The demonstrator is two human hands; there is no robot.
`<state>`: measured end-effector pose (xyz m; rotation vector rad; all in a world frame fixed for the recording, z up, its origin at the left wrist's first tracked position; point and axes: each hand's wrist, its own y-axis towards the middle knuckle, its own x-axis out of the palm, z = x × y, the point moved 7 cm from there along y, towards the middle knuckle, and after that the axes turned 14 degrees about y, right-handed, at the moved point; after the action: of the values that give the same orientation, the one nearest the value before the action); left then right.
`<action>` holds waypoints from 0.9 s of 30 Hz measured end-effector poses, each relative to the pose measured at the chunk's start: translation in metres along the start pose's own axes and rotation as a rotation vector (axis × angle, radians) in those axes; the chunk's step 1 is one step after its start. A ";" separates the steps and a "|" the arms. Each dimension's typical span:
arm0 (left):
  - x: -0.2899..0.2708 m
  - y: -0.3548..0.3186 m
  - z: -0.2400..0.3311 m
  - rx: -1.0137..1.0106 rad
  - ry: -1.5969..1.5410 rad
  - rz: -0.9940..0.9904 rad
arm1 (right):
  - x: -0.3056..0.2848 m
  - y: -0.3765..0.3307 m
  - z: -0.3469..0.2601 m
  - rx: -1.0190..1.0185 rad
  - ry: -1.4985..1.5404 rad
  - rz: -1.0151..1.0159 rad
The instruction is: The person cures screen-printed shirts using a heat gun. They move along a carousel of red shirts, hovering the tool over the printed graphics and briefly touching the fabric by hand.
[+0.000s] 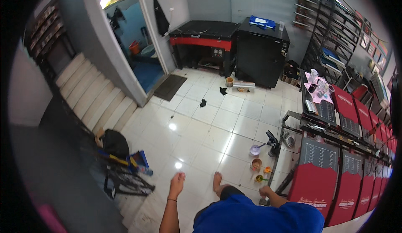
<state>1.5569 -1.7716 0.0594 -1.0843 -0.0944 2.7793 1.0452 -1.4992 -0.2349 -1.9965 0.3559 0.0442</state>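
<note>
My left hand (177, 182) is raised over the tiled floor, left of my bare foot (217, 180). Its fingers are curled closed, and a small pinkish spot shows at their tips; whether that is a held thing I cannot make out. Low on the right, my right hand (266, 191) hangs by the leg of the long printing table, its fingers bent in and anything inside them hidden. Just beyond it on the floor stand a green-and-yellow paint cup (259, 178), an orange one (267, 170), a brown tub (256, 164) and a pale purple tub (254, 150).
Red cloth pieces (315, 187) lie on slanted boards along the right. Ahead stand a black cabinet (260, 57) and a red-and-black table (201, 44). Stairs (94, 92) rise at left, near a folded black frame (125, 180). A doormat (170, 87) lies before the doorway.
</note>
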 end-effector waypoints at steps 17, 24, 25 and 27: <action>0.142 0.357 -0.092 -0.627 0.529 -0.906 | -0.013 0.184 -0.529 -0.275 0.198 -0.071; 0.299 0.666 0.013 -0.327 0.816 -1.065 | -0.137 0.263 -0.529 -0.216 0.055 0.101; 0.350 0.719 0.087 0.124 0.653 -0.871 | -0.170 0.273 -0.523 -0.198 -0.179 0.105; 0.396 0.774 0.172 0.505 0.870 -1.000 | -0.179 0.257 -0.548 0.033 0.411 0.258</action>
<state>1.0586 -2.4680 -0.1677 -1.4315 0.1318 1.2401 0.7360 -2.0469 -0.1849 -1.9091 0.8707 -0.2109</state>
